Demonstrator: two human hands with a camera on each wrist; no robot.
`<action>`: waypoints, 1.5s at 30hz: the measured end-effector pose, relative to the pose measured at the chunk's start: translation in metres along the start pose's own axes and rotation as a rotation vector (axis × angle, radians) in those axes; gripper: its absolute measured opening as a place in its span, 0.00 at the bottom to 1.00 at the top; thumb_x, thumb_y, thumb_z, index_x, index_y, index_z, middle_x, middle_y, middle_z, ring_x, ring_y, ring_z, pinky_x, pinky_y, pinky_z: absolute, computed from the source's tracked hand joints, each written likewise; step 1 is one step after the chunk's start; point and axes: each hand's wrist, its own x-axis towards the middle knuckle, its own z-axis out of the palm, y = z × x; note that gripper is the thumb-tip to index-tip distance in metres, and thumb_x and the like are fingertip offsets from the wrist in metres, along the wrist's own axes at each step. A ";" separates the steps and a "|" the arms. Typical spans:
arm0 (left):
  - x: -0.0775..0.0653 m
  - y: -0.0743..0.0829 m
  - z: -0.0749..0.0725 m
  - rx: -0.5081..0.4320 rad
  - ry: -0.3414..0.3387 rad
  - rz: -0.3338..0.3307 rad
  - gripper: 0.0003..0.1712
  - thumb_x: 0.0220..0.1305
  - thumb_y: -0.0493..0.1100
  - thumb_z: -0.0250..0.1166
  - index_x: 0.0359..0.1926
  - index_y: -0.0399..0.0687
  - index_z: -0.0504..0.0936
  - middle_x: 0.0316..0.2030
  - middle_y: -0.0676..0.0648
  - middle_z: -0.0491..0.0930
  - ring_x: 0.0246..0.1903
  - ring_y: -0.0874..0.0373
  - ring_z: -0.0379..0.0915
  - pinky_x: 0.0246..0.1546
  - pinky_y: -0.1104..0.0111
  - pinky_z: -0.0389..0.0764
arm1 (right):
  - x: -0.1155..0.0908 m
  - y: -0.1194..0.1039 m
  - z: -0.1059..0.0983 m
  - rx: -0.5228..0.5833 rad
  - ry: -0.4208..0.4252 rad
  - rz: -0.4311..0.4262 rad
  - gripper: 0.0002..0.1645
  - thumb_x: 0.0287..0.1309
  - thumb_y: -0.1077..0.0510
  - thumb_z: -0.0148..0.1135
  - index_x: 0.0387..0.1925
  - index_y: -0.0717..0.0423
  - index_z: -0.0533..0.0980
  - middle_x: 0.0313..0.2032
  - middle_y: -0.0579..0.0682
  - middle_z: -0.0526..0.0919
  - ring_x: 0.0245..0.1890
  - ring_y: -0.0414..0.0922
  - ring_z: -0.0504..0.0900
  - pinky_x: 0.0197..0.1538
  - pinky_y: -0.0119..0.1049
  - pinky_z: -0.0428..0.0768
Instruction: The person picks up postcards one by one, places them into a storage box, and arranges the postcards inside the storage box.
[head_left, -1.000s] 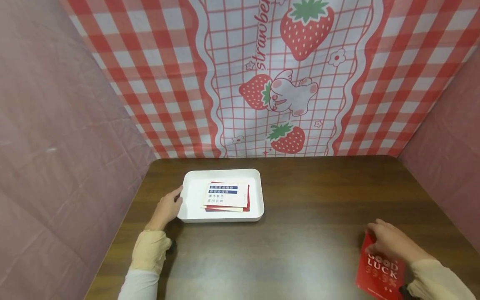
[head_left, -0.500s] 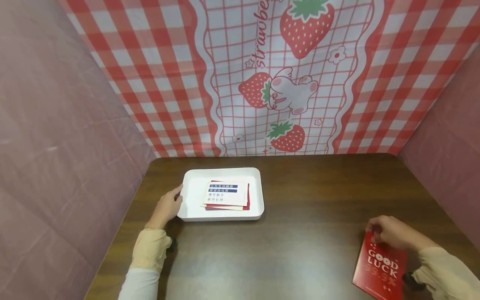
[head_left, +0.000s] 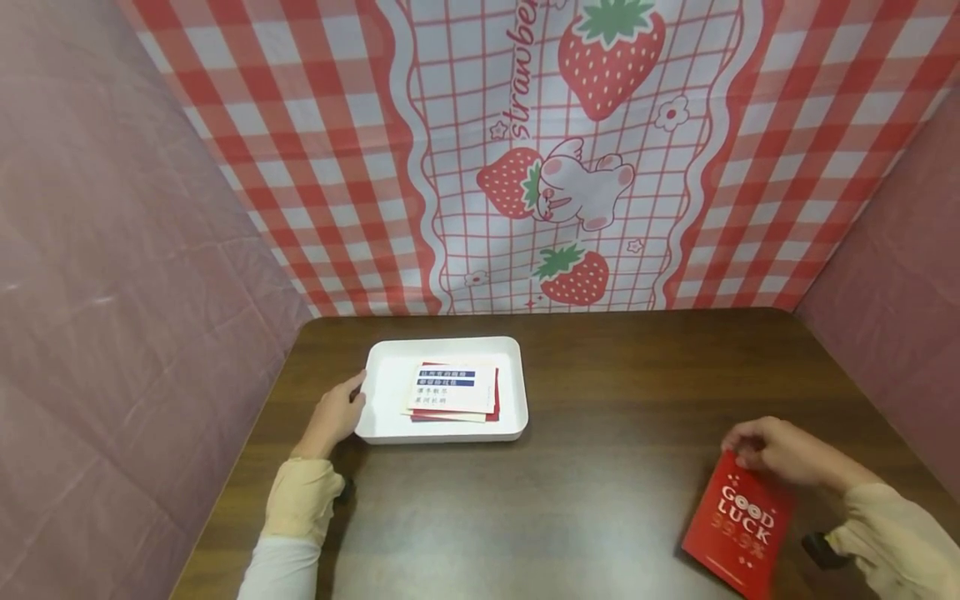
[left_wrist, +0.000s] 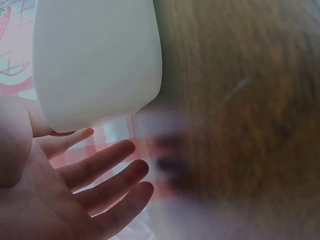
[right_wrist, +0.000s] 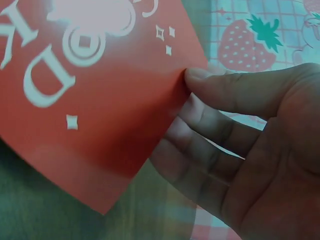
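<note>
Near the table's right side, my right hand (head_left: 780,450) pinches a red "GOOD LUCK" card (head_left: 742,525) by its top edge. In the right wrist view, the thumb (right_wrist: 200,75) lies on the card's printed face and several fingers are behind it. The card (right_wrist: 115,150) tilts, its lower part close over the table. My left hand (head_left: 333,417) touches the left rim of a white tray (head_left: 386,383), its fingers (left_wrist: 115,187) spread and relaxed in the left wrist view. In the tray, a stack of paper cards (head_left: 453,392) has a white printed one on top.
A dark wooden table (head_left: 585,483) carries the tray at its back left. A red-and-white strawberry cloth (head_left: 570,183) hangs behind the far edge. Pink cloth walls (head_left: 135,317) stand at both sides.
My right hand has gripped the red card by its top edge and shifted it slightly left, tilting it up. My left hand, the tray and the stack have stayed put.
</note>
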 end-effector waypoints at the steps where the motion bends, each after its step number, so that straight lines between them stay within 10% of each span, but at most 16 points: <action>1: 0.000 0.000 0.000 0.001 0.000 0.003 0.28 0.66 0.41 0.47 0.67 0.43 0.62 0.63 0.32 0.65 0.61 0.35 0.59 0.61 0.43 0.62 | 0.000 -0.001 -0.001 0.029 -0.005 -0.014 0.08 0.52 0.70 0.56 0.36 0.62 0.77 0.29 0.49 0.78 0.28 0.34 0.72 0.27 0.33 0.76; 30: 0.002 -0.003 0.002 0.001 0.047 0.040 0.27 0.66 0.39 0.48 0.65 0.40 0.64 0.61 0.29 0.66 0.61 0.34 0.59 0.61 0.43 0.62 | 0.021 -0.034 -0.012 0.330 0.099 0.086 0.18 0.58 0.60 0.58 0.47 0.67 0.72 0.38 0.60 0.76 0.35 0.48 0.78 0.35 0.44 0.85; 45: 0.000 0.000 0.002 0.008 0.083 0.055 0.26 0.64 0.38 0.49 0.63 0.38 0.66 0.59 0.28 0.69 0.58 0.34 0.62 0.59 0.42 0.64 | 0.031 -0.040 -0.008 0.413 0.209 0.015 0.18 0.58 0.62 0.59 0.47 0.71 0.70 0.35 0.43 0.79 0.34 0.43 0.80 0.33 0.41 0.85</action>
